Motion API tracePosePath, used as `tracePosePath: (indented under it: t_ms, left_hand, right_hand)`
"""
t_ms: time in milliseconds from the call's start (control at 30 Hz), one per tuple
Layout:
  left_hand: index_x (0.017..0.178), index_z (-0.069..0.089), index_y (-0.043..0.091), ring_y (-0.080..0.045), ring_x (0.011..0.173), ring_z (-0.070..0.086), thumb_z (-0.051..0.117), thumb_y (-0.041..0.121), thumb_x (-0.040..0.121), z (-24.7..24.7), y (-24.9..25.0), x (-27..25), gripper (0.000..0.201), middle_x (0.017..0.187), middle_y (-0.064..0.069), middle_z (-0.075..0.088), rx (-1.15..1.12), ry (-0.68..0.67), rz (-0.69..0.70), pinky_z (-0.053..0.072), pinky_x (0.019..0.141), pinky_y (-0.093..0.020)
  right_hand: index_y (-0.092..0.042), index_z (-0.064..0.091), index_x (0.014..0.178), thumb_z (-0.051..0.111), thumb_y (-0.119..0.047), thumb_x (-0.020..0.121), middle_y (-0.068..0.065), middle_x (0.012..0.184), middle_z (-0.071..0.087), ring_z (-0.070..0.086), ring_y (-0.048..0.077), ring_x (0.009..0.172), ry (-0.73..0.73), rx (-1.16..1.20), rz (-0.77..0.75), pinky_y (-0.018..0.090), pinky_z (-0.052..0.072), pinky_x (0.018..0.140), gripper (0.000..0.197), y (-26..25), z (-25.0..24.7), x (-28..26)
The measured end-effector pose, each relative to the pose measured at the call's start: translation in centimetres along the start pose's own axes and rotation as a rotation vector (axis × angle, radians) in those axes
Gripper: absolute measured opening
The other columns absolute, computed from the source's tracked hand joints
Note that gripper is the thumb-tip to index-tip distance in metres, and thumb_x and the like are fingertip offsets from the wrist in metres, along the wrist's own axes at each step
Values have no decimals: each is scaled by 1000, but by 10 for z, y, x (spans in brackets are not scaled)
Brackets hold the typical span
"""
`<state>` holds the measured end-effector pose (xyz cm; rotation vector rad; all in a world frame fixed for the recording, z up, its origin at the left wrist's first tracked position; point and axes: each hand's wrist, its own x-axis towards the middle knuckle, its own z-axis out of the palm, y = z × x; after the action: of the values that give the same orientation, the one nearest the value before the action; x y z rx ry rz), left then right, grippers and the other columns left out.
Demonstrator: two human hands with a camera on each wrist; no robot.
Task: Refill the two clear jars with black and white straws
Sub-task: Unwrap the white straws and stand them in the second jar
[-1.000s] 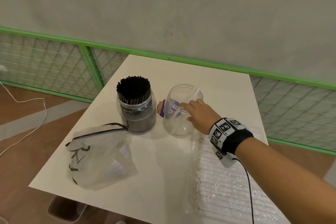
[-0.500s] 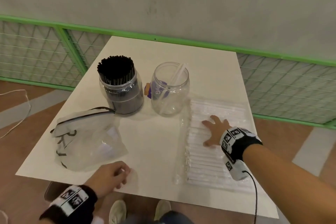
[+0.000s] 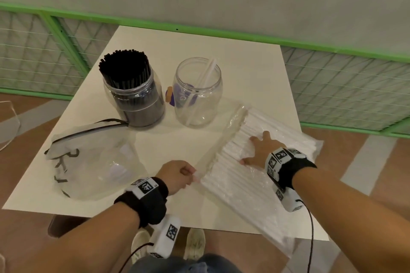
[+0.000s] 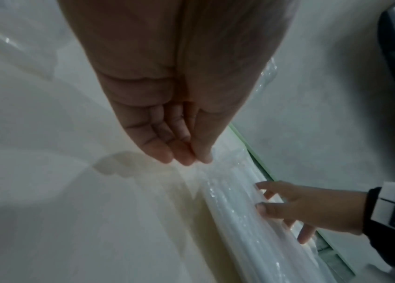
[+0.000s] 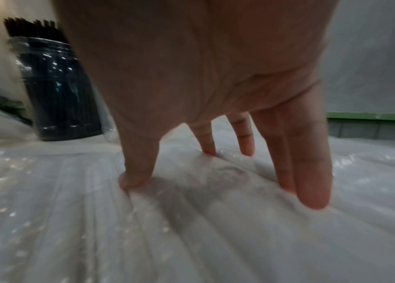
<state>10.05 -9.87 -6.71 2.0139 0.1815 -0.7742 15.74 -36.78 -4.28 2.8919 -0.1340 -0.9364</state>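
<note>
White straws [image 3: 239,162] lie in a plastic pack; right hand [image 3: 259,150] presses it with fingers spread, left hand [image 3: 177,174] pinches its flap [image 3: 218,139]. A hard tug could scatter them.

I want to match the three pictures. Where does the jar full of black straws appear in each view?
Head: jar of black straws, upper left of centre, on the table.
Left wrist: only a dark shape at the right edge, too unclear to identify.
Right wrist: left side, behind the thumb.
Shared landmark: the white straw pack.
</note>
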Motion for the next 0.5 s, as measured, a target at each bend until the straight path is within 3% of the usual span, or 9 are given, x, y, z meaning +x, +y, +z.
tracePosePath:
  t_ms: [67, 133, 200, 267, 367, 500]
  left_hand:
    - [78, 64, 23, -1, 58, 55, 69, 10, 82, -11, 4, -5, 14, 69, 5, 62, 10, 72, 67, 42, 59, -13]
    - [76, 66, 23, -5, 67, 56, 72, 19, 81, -20, 9, -6, 9, 73, 4, 64, 39, 163, 112, 39, 62, -13]
    - [76, 68, 20, -8, 71, 56, 72, 24, 82, -27, 16, -9, 8, 76, 1, 66, 72, 236, 149, 37, 61, -12]
    - [75, 67, 21, -9, 68, 54, 69, 27, 83, -32, 24, -14, 10, 71, 4, 64, 82, 263, 200, 38, 58, -12]
    - [75, 62, 21, -12, 64, 50, 65, 33, 86, -39, 35, -22, 16, 65, 4, 57, 159, 289, 276, 39, 61, -23]
    - [79, 60, 19, -21, 68, 52, 63, 31, 88, -49, 40, -31, 15, 69, -4, 59, 188, 313, 329, 43, 65, -33]
  right_hand:
    - [-25, 29, 144, 55, -74, 74, 5, 144, 24, 53, 30, 113, 9, -48, -17, 39, 51, 83, 89, -2, -4, -5]
    - [-25, 36, 141, 56, -68, 79, 3, 141, 33, 49, 28, 116, 111, -69, -137, 41, 48, 90, 77, -14, -13, -11]
    - [-27, 43, 138, 57, -59, 85, 1, 141, 40, 43, 27, 124, 223, 64, -406, 42, 41, 100, 64, -38, -24, -17]
    - [-28, 50, 135, 58, -51, 88, -1, 140, 48, 40, 23, 129, 231, 233, -670, 42, 34, 107, 52, -70, -35, -25]
    - [-20, 66, 119, 57, -34, 93, 2, 119, 66, 55, 19, 113, 146, 326, -806, 36, 40, 99, 31, -105, -48, -33]
    - [-12, 72, 103, 58, -22, 94, 5, 101, 70, 61, 18, 95, 135, 439, -860, 30, 45, 88, 20, -109, -61, -37]
